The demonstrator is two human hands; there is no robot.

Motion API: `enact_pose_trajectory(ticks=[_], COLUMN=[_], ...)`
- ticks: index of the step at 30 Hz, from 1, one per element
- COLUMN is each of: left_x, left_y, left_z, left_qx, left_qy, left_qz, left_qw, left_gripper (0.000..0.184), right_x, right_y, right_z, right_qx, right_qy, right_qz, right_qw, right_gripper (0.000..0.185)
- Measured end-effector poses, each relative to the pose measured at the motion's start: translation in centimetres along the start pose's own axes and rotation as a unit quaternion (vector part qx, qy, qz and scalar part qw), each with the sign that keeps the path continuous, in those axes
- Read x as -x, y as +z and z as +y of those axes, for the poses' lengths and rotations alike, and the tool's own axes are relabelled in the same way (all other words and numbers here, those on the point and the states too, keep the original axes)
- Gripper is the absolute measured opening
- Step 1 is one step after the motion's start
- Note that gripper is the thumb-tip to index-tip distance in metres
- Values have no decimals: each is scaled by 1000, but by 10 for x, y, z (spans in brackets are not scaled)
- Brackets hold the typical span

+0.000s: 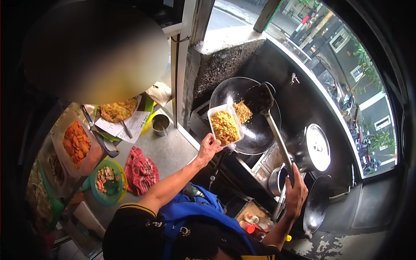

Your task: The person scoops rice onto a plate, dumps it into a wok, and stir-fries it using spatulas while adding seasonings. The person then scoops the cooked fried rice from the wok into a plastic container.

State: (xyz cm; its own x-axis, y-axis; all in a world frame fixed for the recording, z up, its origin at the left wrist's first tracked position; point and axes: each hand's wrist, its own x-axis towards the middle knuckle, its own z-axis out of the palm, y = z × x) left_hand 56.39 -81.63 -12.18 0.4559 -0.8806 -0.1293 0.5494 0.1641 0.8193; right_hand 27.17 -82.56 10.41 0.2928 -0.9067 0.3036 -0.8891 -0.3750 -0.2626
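My left hand [209, 150] grips the near edge of a clear plastic food container [236, 119], tilted over the left side of a large black wok [258, 141]. Crumbly orange-brown food [224, 128], perhaps fried rice, fills much of it. More of the same food [242, 112] lies in the wok beside the container. In my right hand [296, 190] is the long handle of a wok spatula [278, 136]. Its broad dark head rests inside the wok at the far right, close to the loose food.
A lidded silver pot [318, 147] stands right of the wok, with a smaller pan [307, 203] below. On the left counter are a red cloth [141, 171], a metal cup [160, 124], a green bowl [113, 190], a tub of sliced carrots [71, 169] and a fried omelette [118, 110].
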Motion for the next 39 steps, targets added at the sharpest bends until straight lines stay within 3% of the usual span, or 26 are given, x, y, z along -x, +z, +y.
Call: enact_pose_trajectory(ticks=[5, 8, 11, 14, 16, 20, 22, 24, 27, 29, 31, 32, 34, 36, 37, 39], left_x=[53, 106, 149, 174, 181, 190, 205, 225, 235, 217, 190, 178, 161, 159, 157, 156], left_y=[-65, -107, -159, -201, -216, -207, -215, -211, -197, -181, -155, -136, -95, -52, -37, -13], left_z=[5, 8, -1, -15, -10, 21, 23, 34, 45, 44, 41, 39, 38, 32, 26, 22], left_qx=[-43, -74, -138, -113, -95, -87, -191, -246, -273, -273, -297, -293, -258, -250, -258, -277], left_qy=[-12, -36, -51, -22, 23, -49, -61, -91, -153, -201, -226, -206, -184, -128, -108, -188], left_qz=[-1, 69, 158, 225, 330, 375, 346, 303, 188, 56, -57, -101, -193, -273, -310, -382], left_qw=[999, 994, 977, 968, 939, 922, 916, 916, 931, 939, 926, 928, 929, 920, 909, 861], left_gripper=[15, 13, 12, 13, 13, 29, 35, 30, 32, 41, 39, 37, 39, 40, 41, 42], right_x=[-27, -30, -36, -48, -52, -58, -53, -46, -40, -21, 6, 15, 58, 99, 122, 165], right_y=[79, 134, 146, 141, 136, 147, 148, 150, 145, 137, 131, 114, 121, 99, 114, 107], right_z=[43, 71, 69, 73, 67, 91, 90, 86, 83, 75, 69, 49, 49, 25, 28, 8], right_qx=[99, 177, 151, 117, 142, 223, 215, 214, 196, 86, -80, -126, -246, -354, -398, -456], right_qy=[-46, -51, -29, -21, -25, -68, -52, -55, 24, 75, 117, 233, 169, 226, 202, 260], right_qz=[-26, -58, -43, -13, -2, -23, -10, 16, -46, 2, 1, -65, 37, 37, 87, 89], right_qw=[994, 981, 987, 993, 990, 972, 975, 975, 979, 993, 990, 962, 954, 907, 890, 846], right_gripper=[47, 40, 39, 41, 42, 43, 46, 48, 48, 49, 52, 53, 54, 56, 51, 40])
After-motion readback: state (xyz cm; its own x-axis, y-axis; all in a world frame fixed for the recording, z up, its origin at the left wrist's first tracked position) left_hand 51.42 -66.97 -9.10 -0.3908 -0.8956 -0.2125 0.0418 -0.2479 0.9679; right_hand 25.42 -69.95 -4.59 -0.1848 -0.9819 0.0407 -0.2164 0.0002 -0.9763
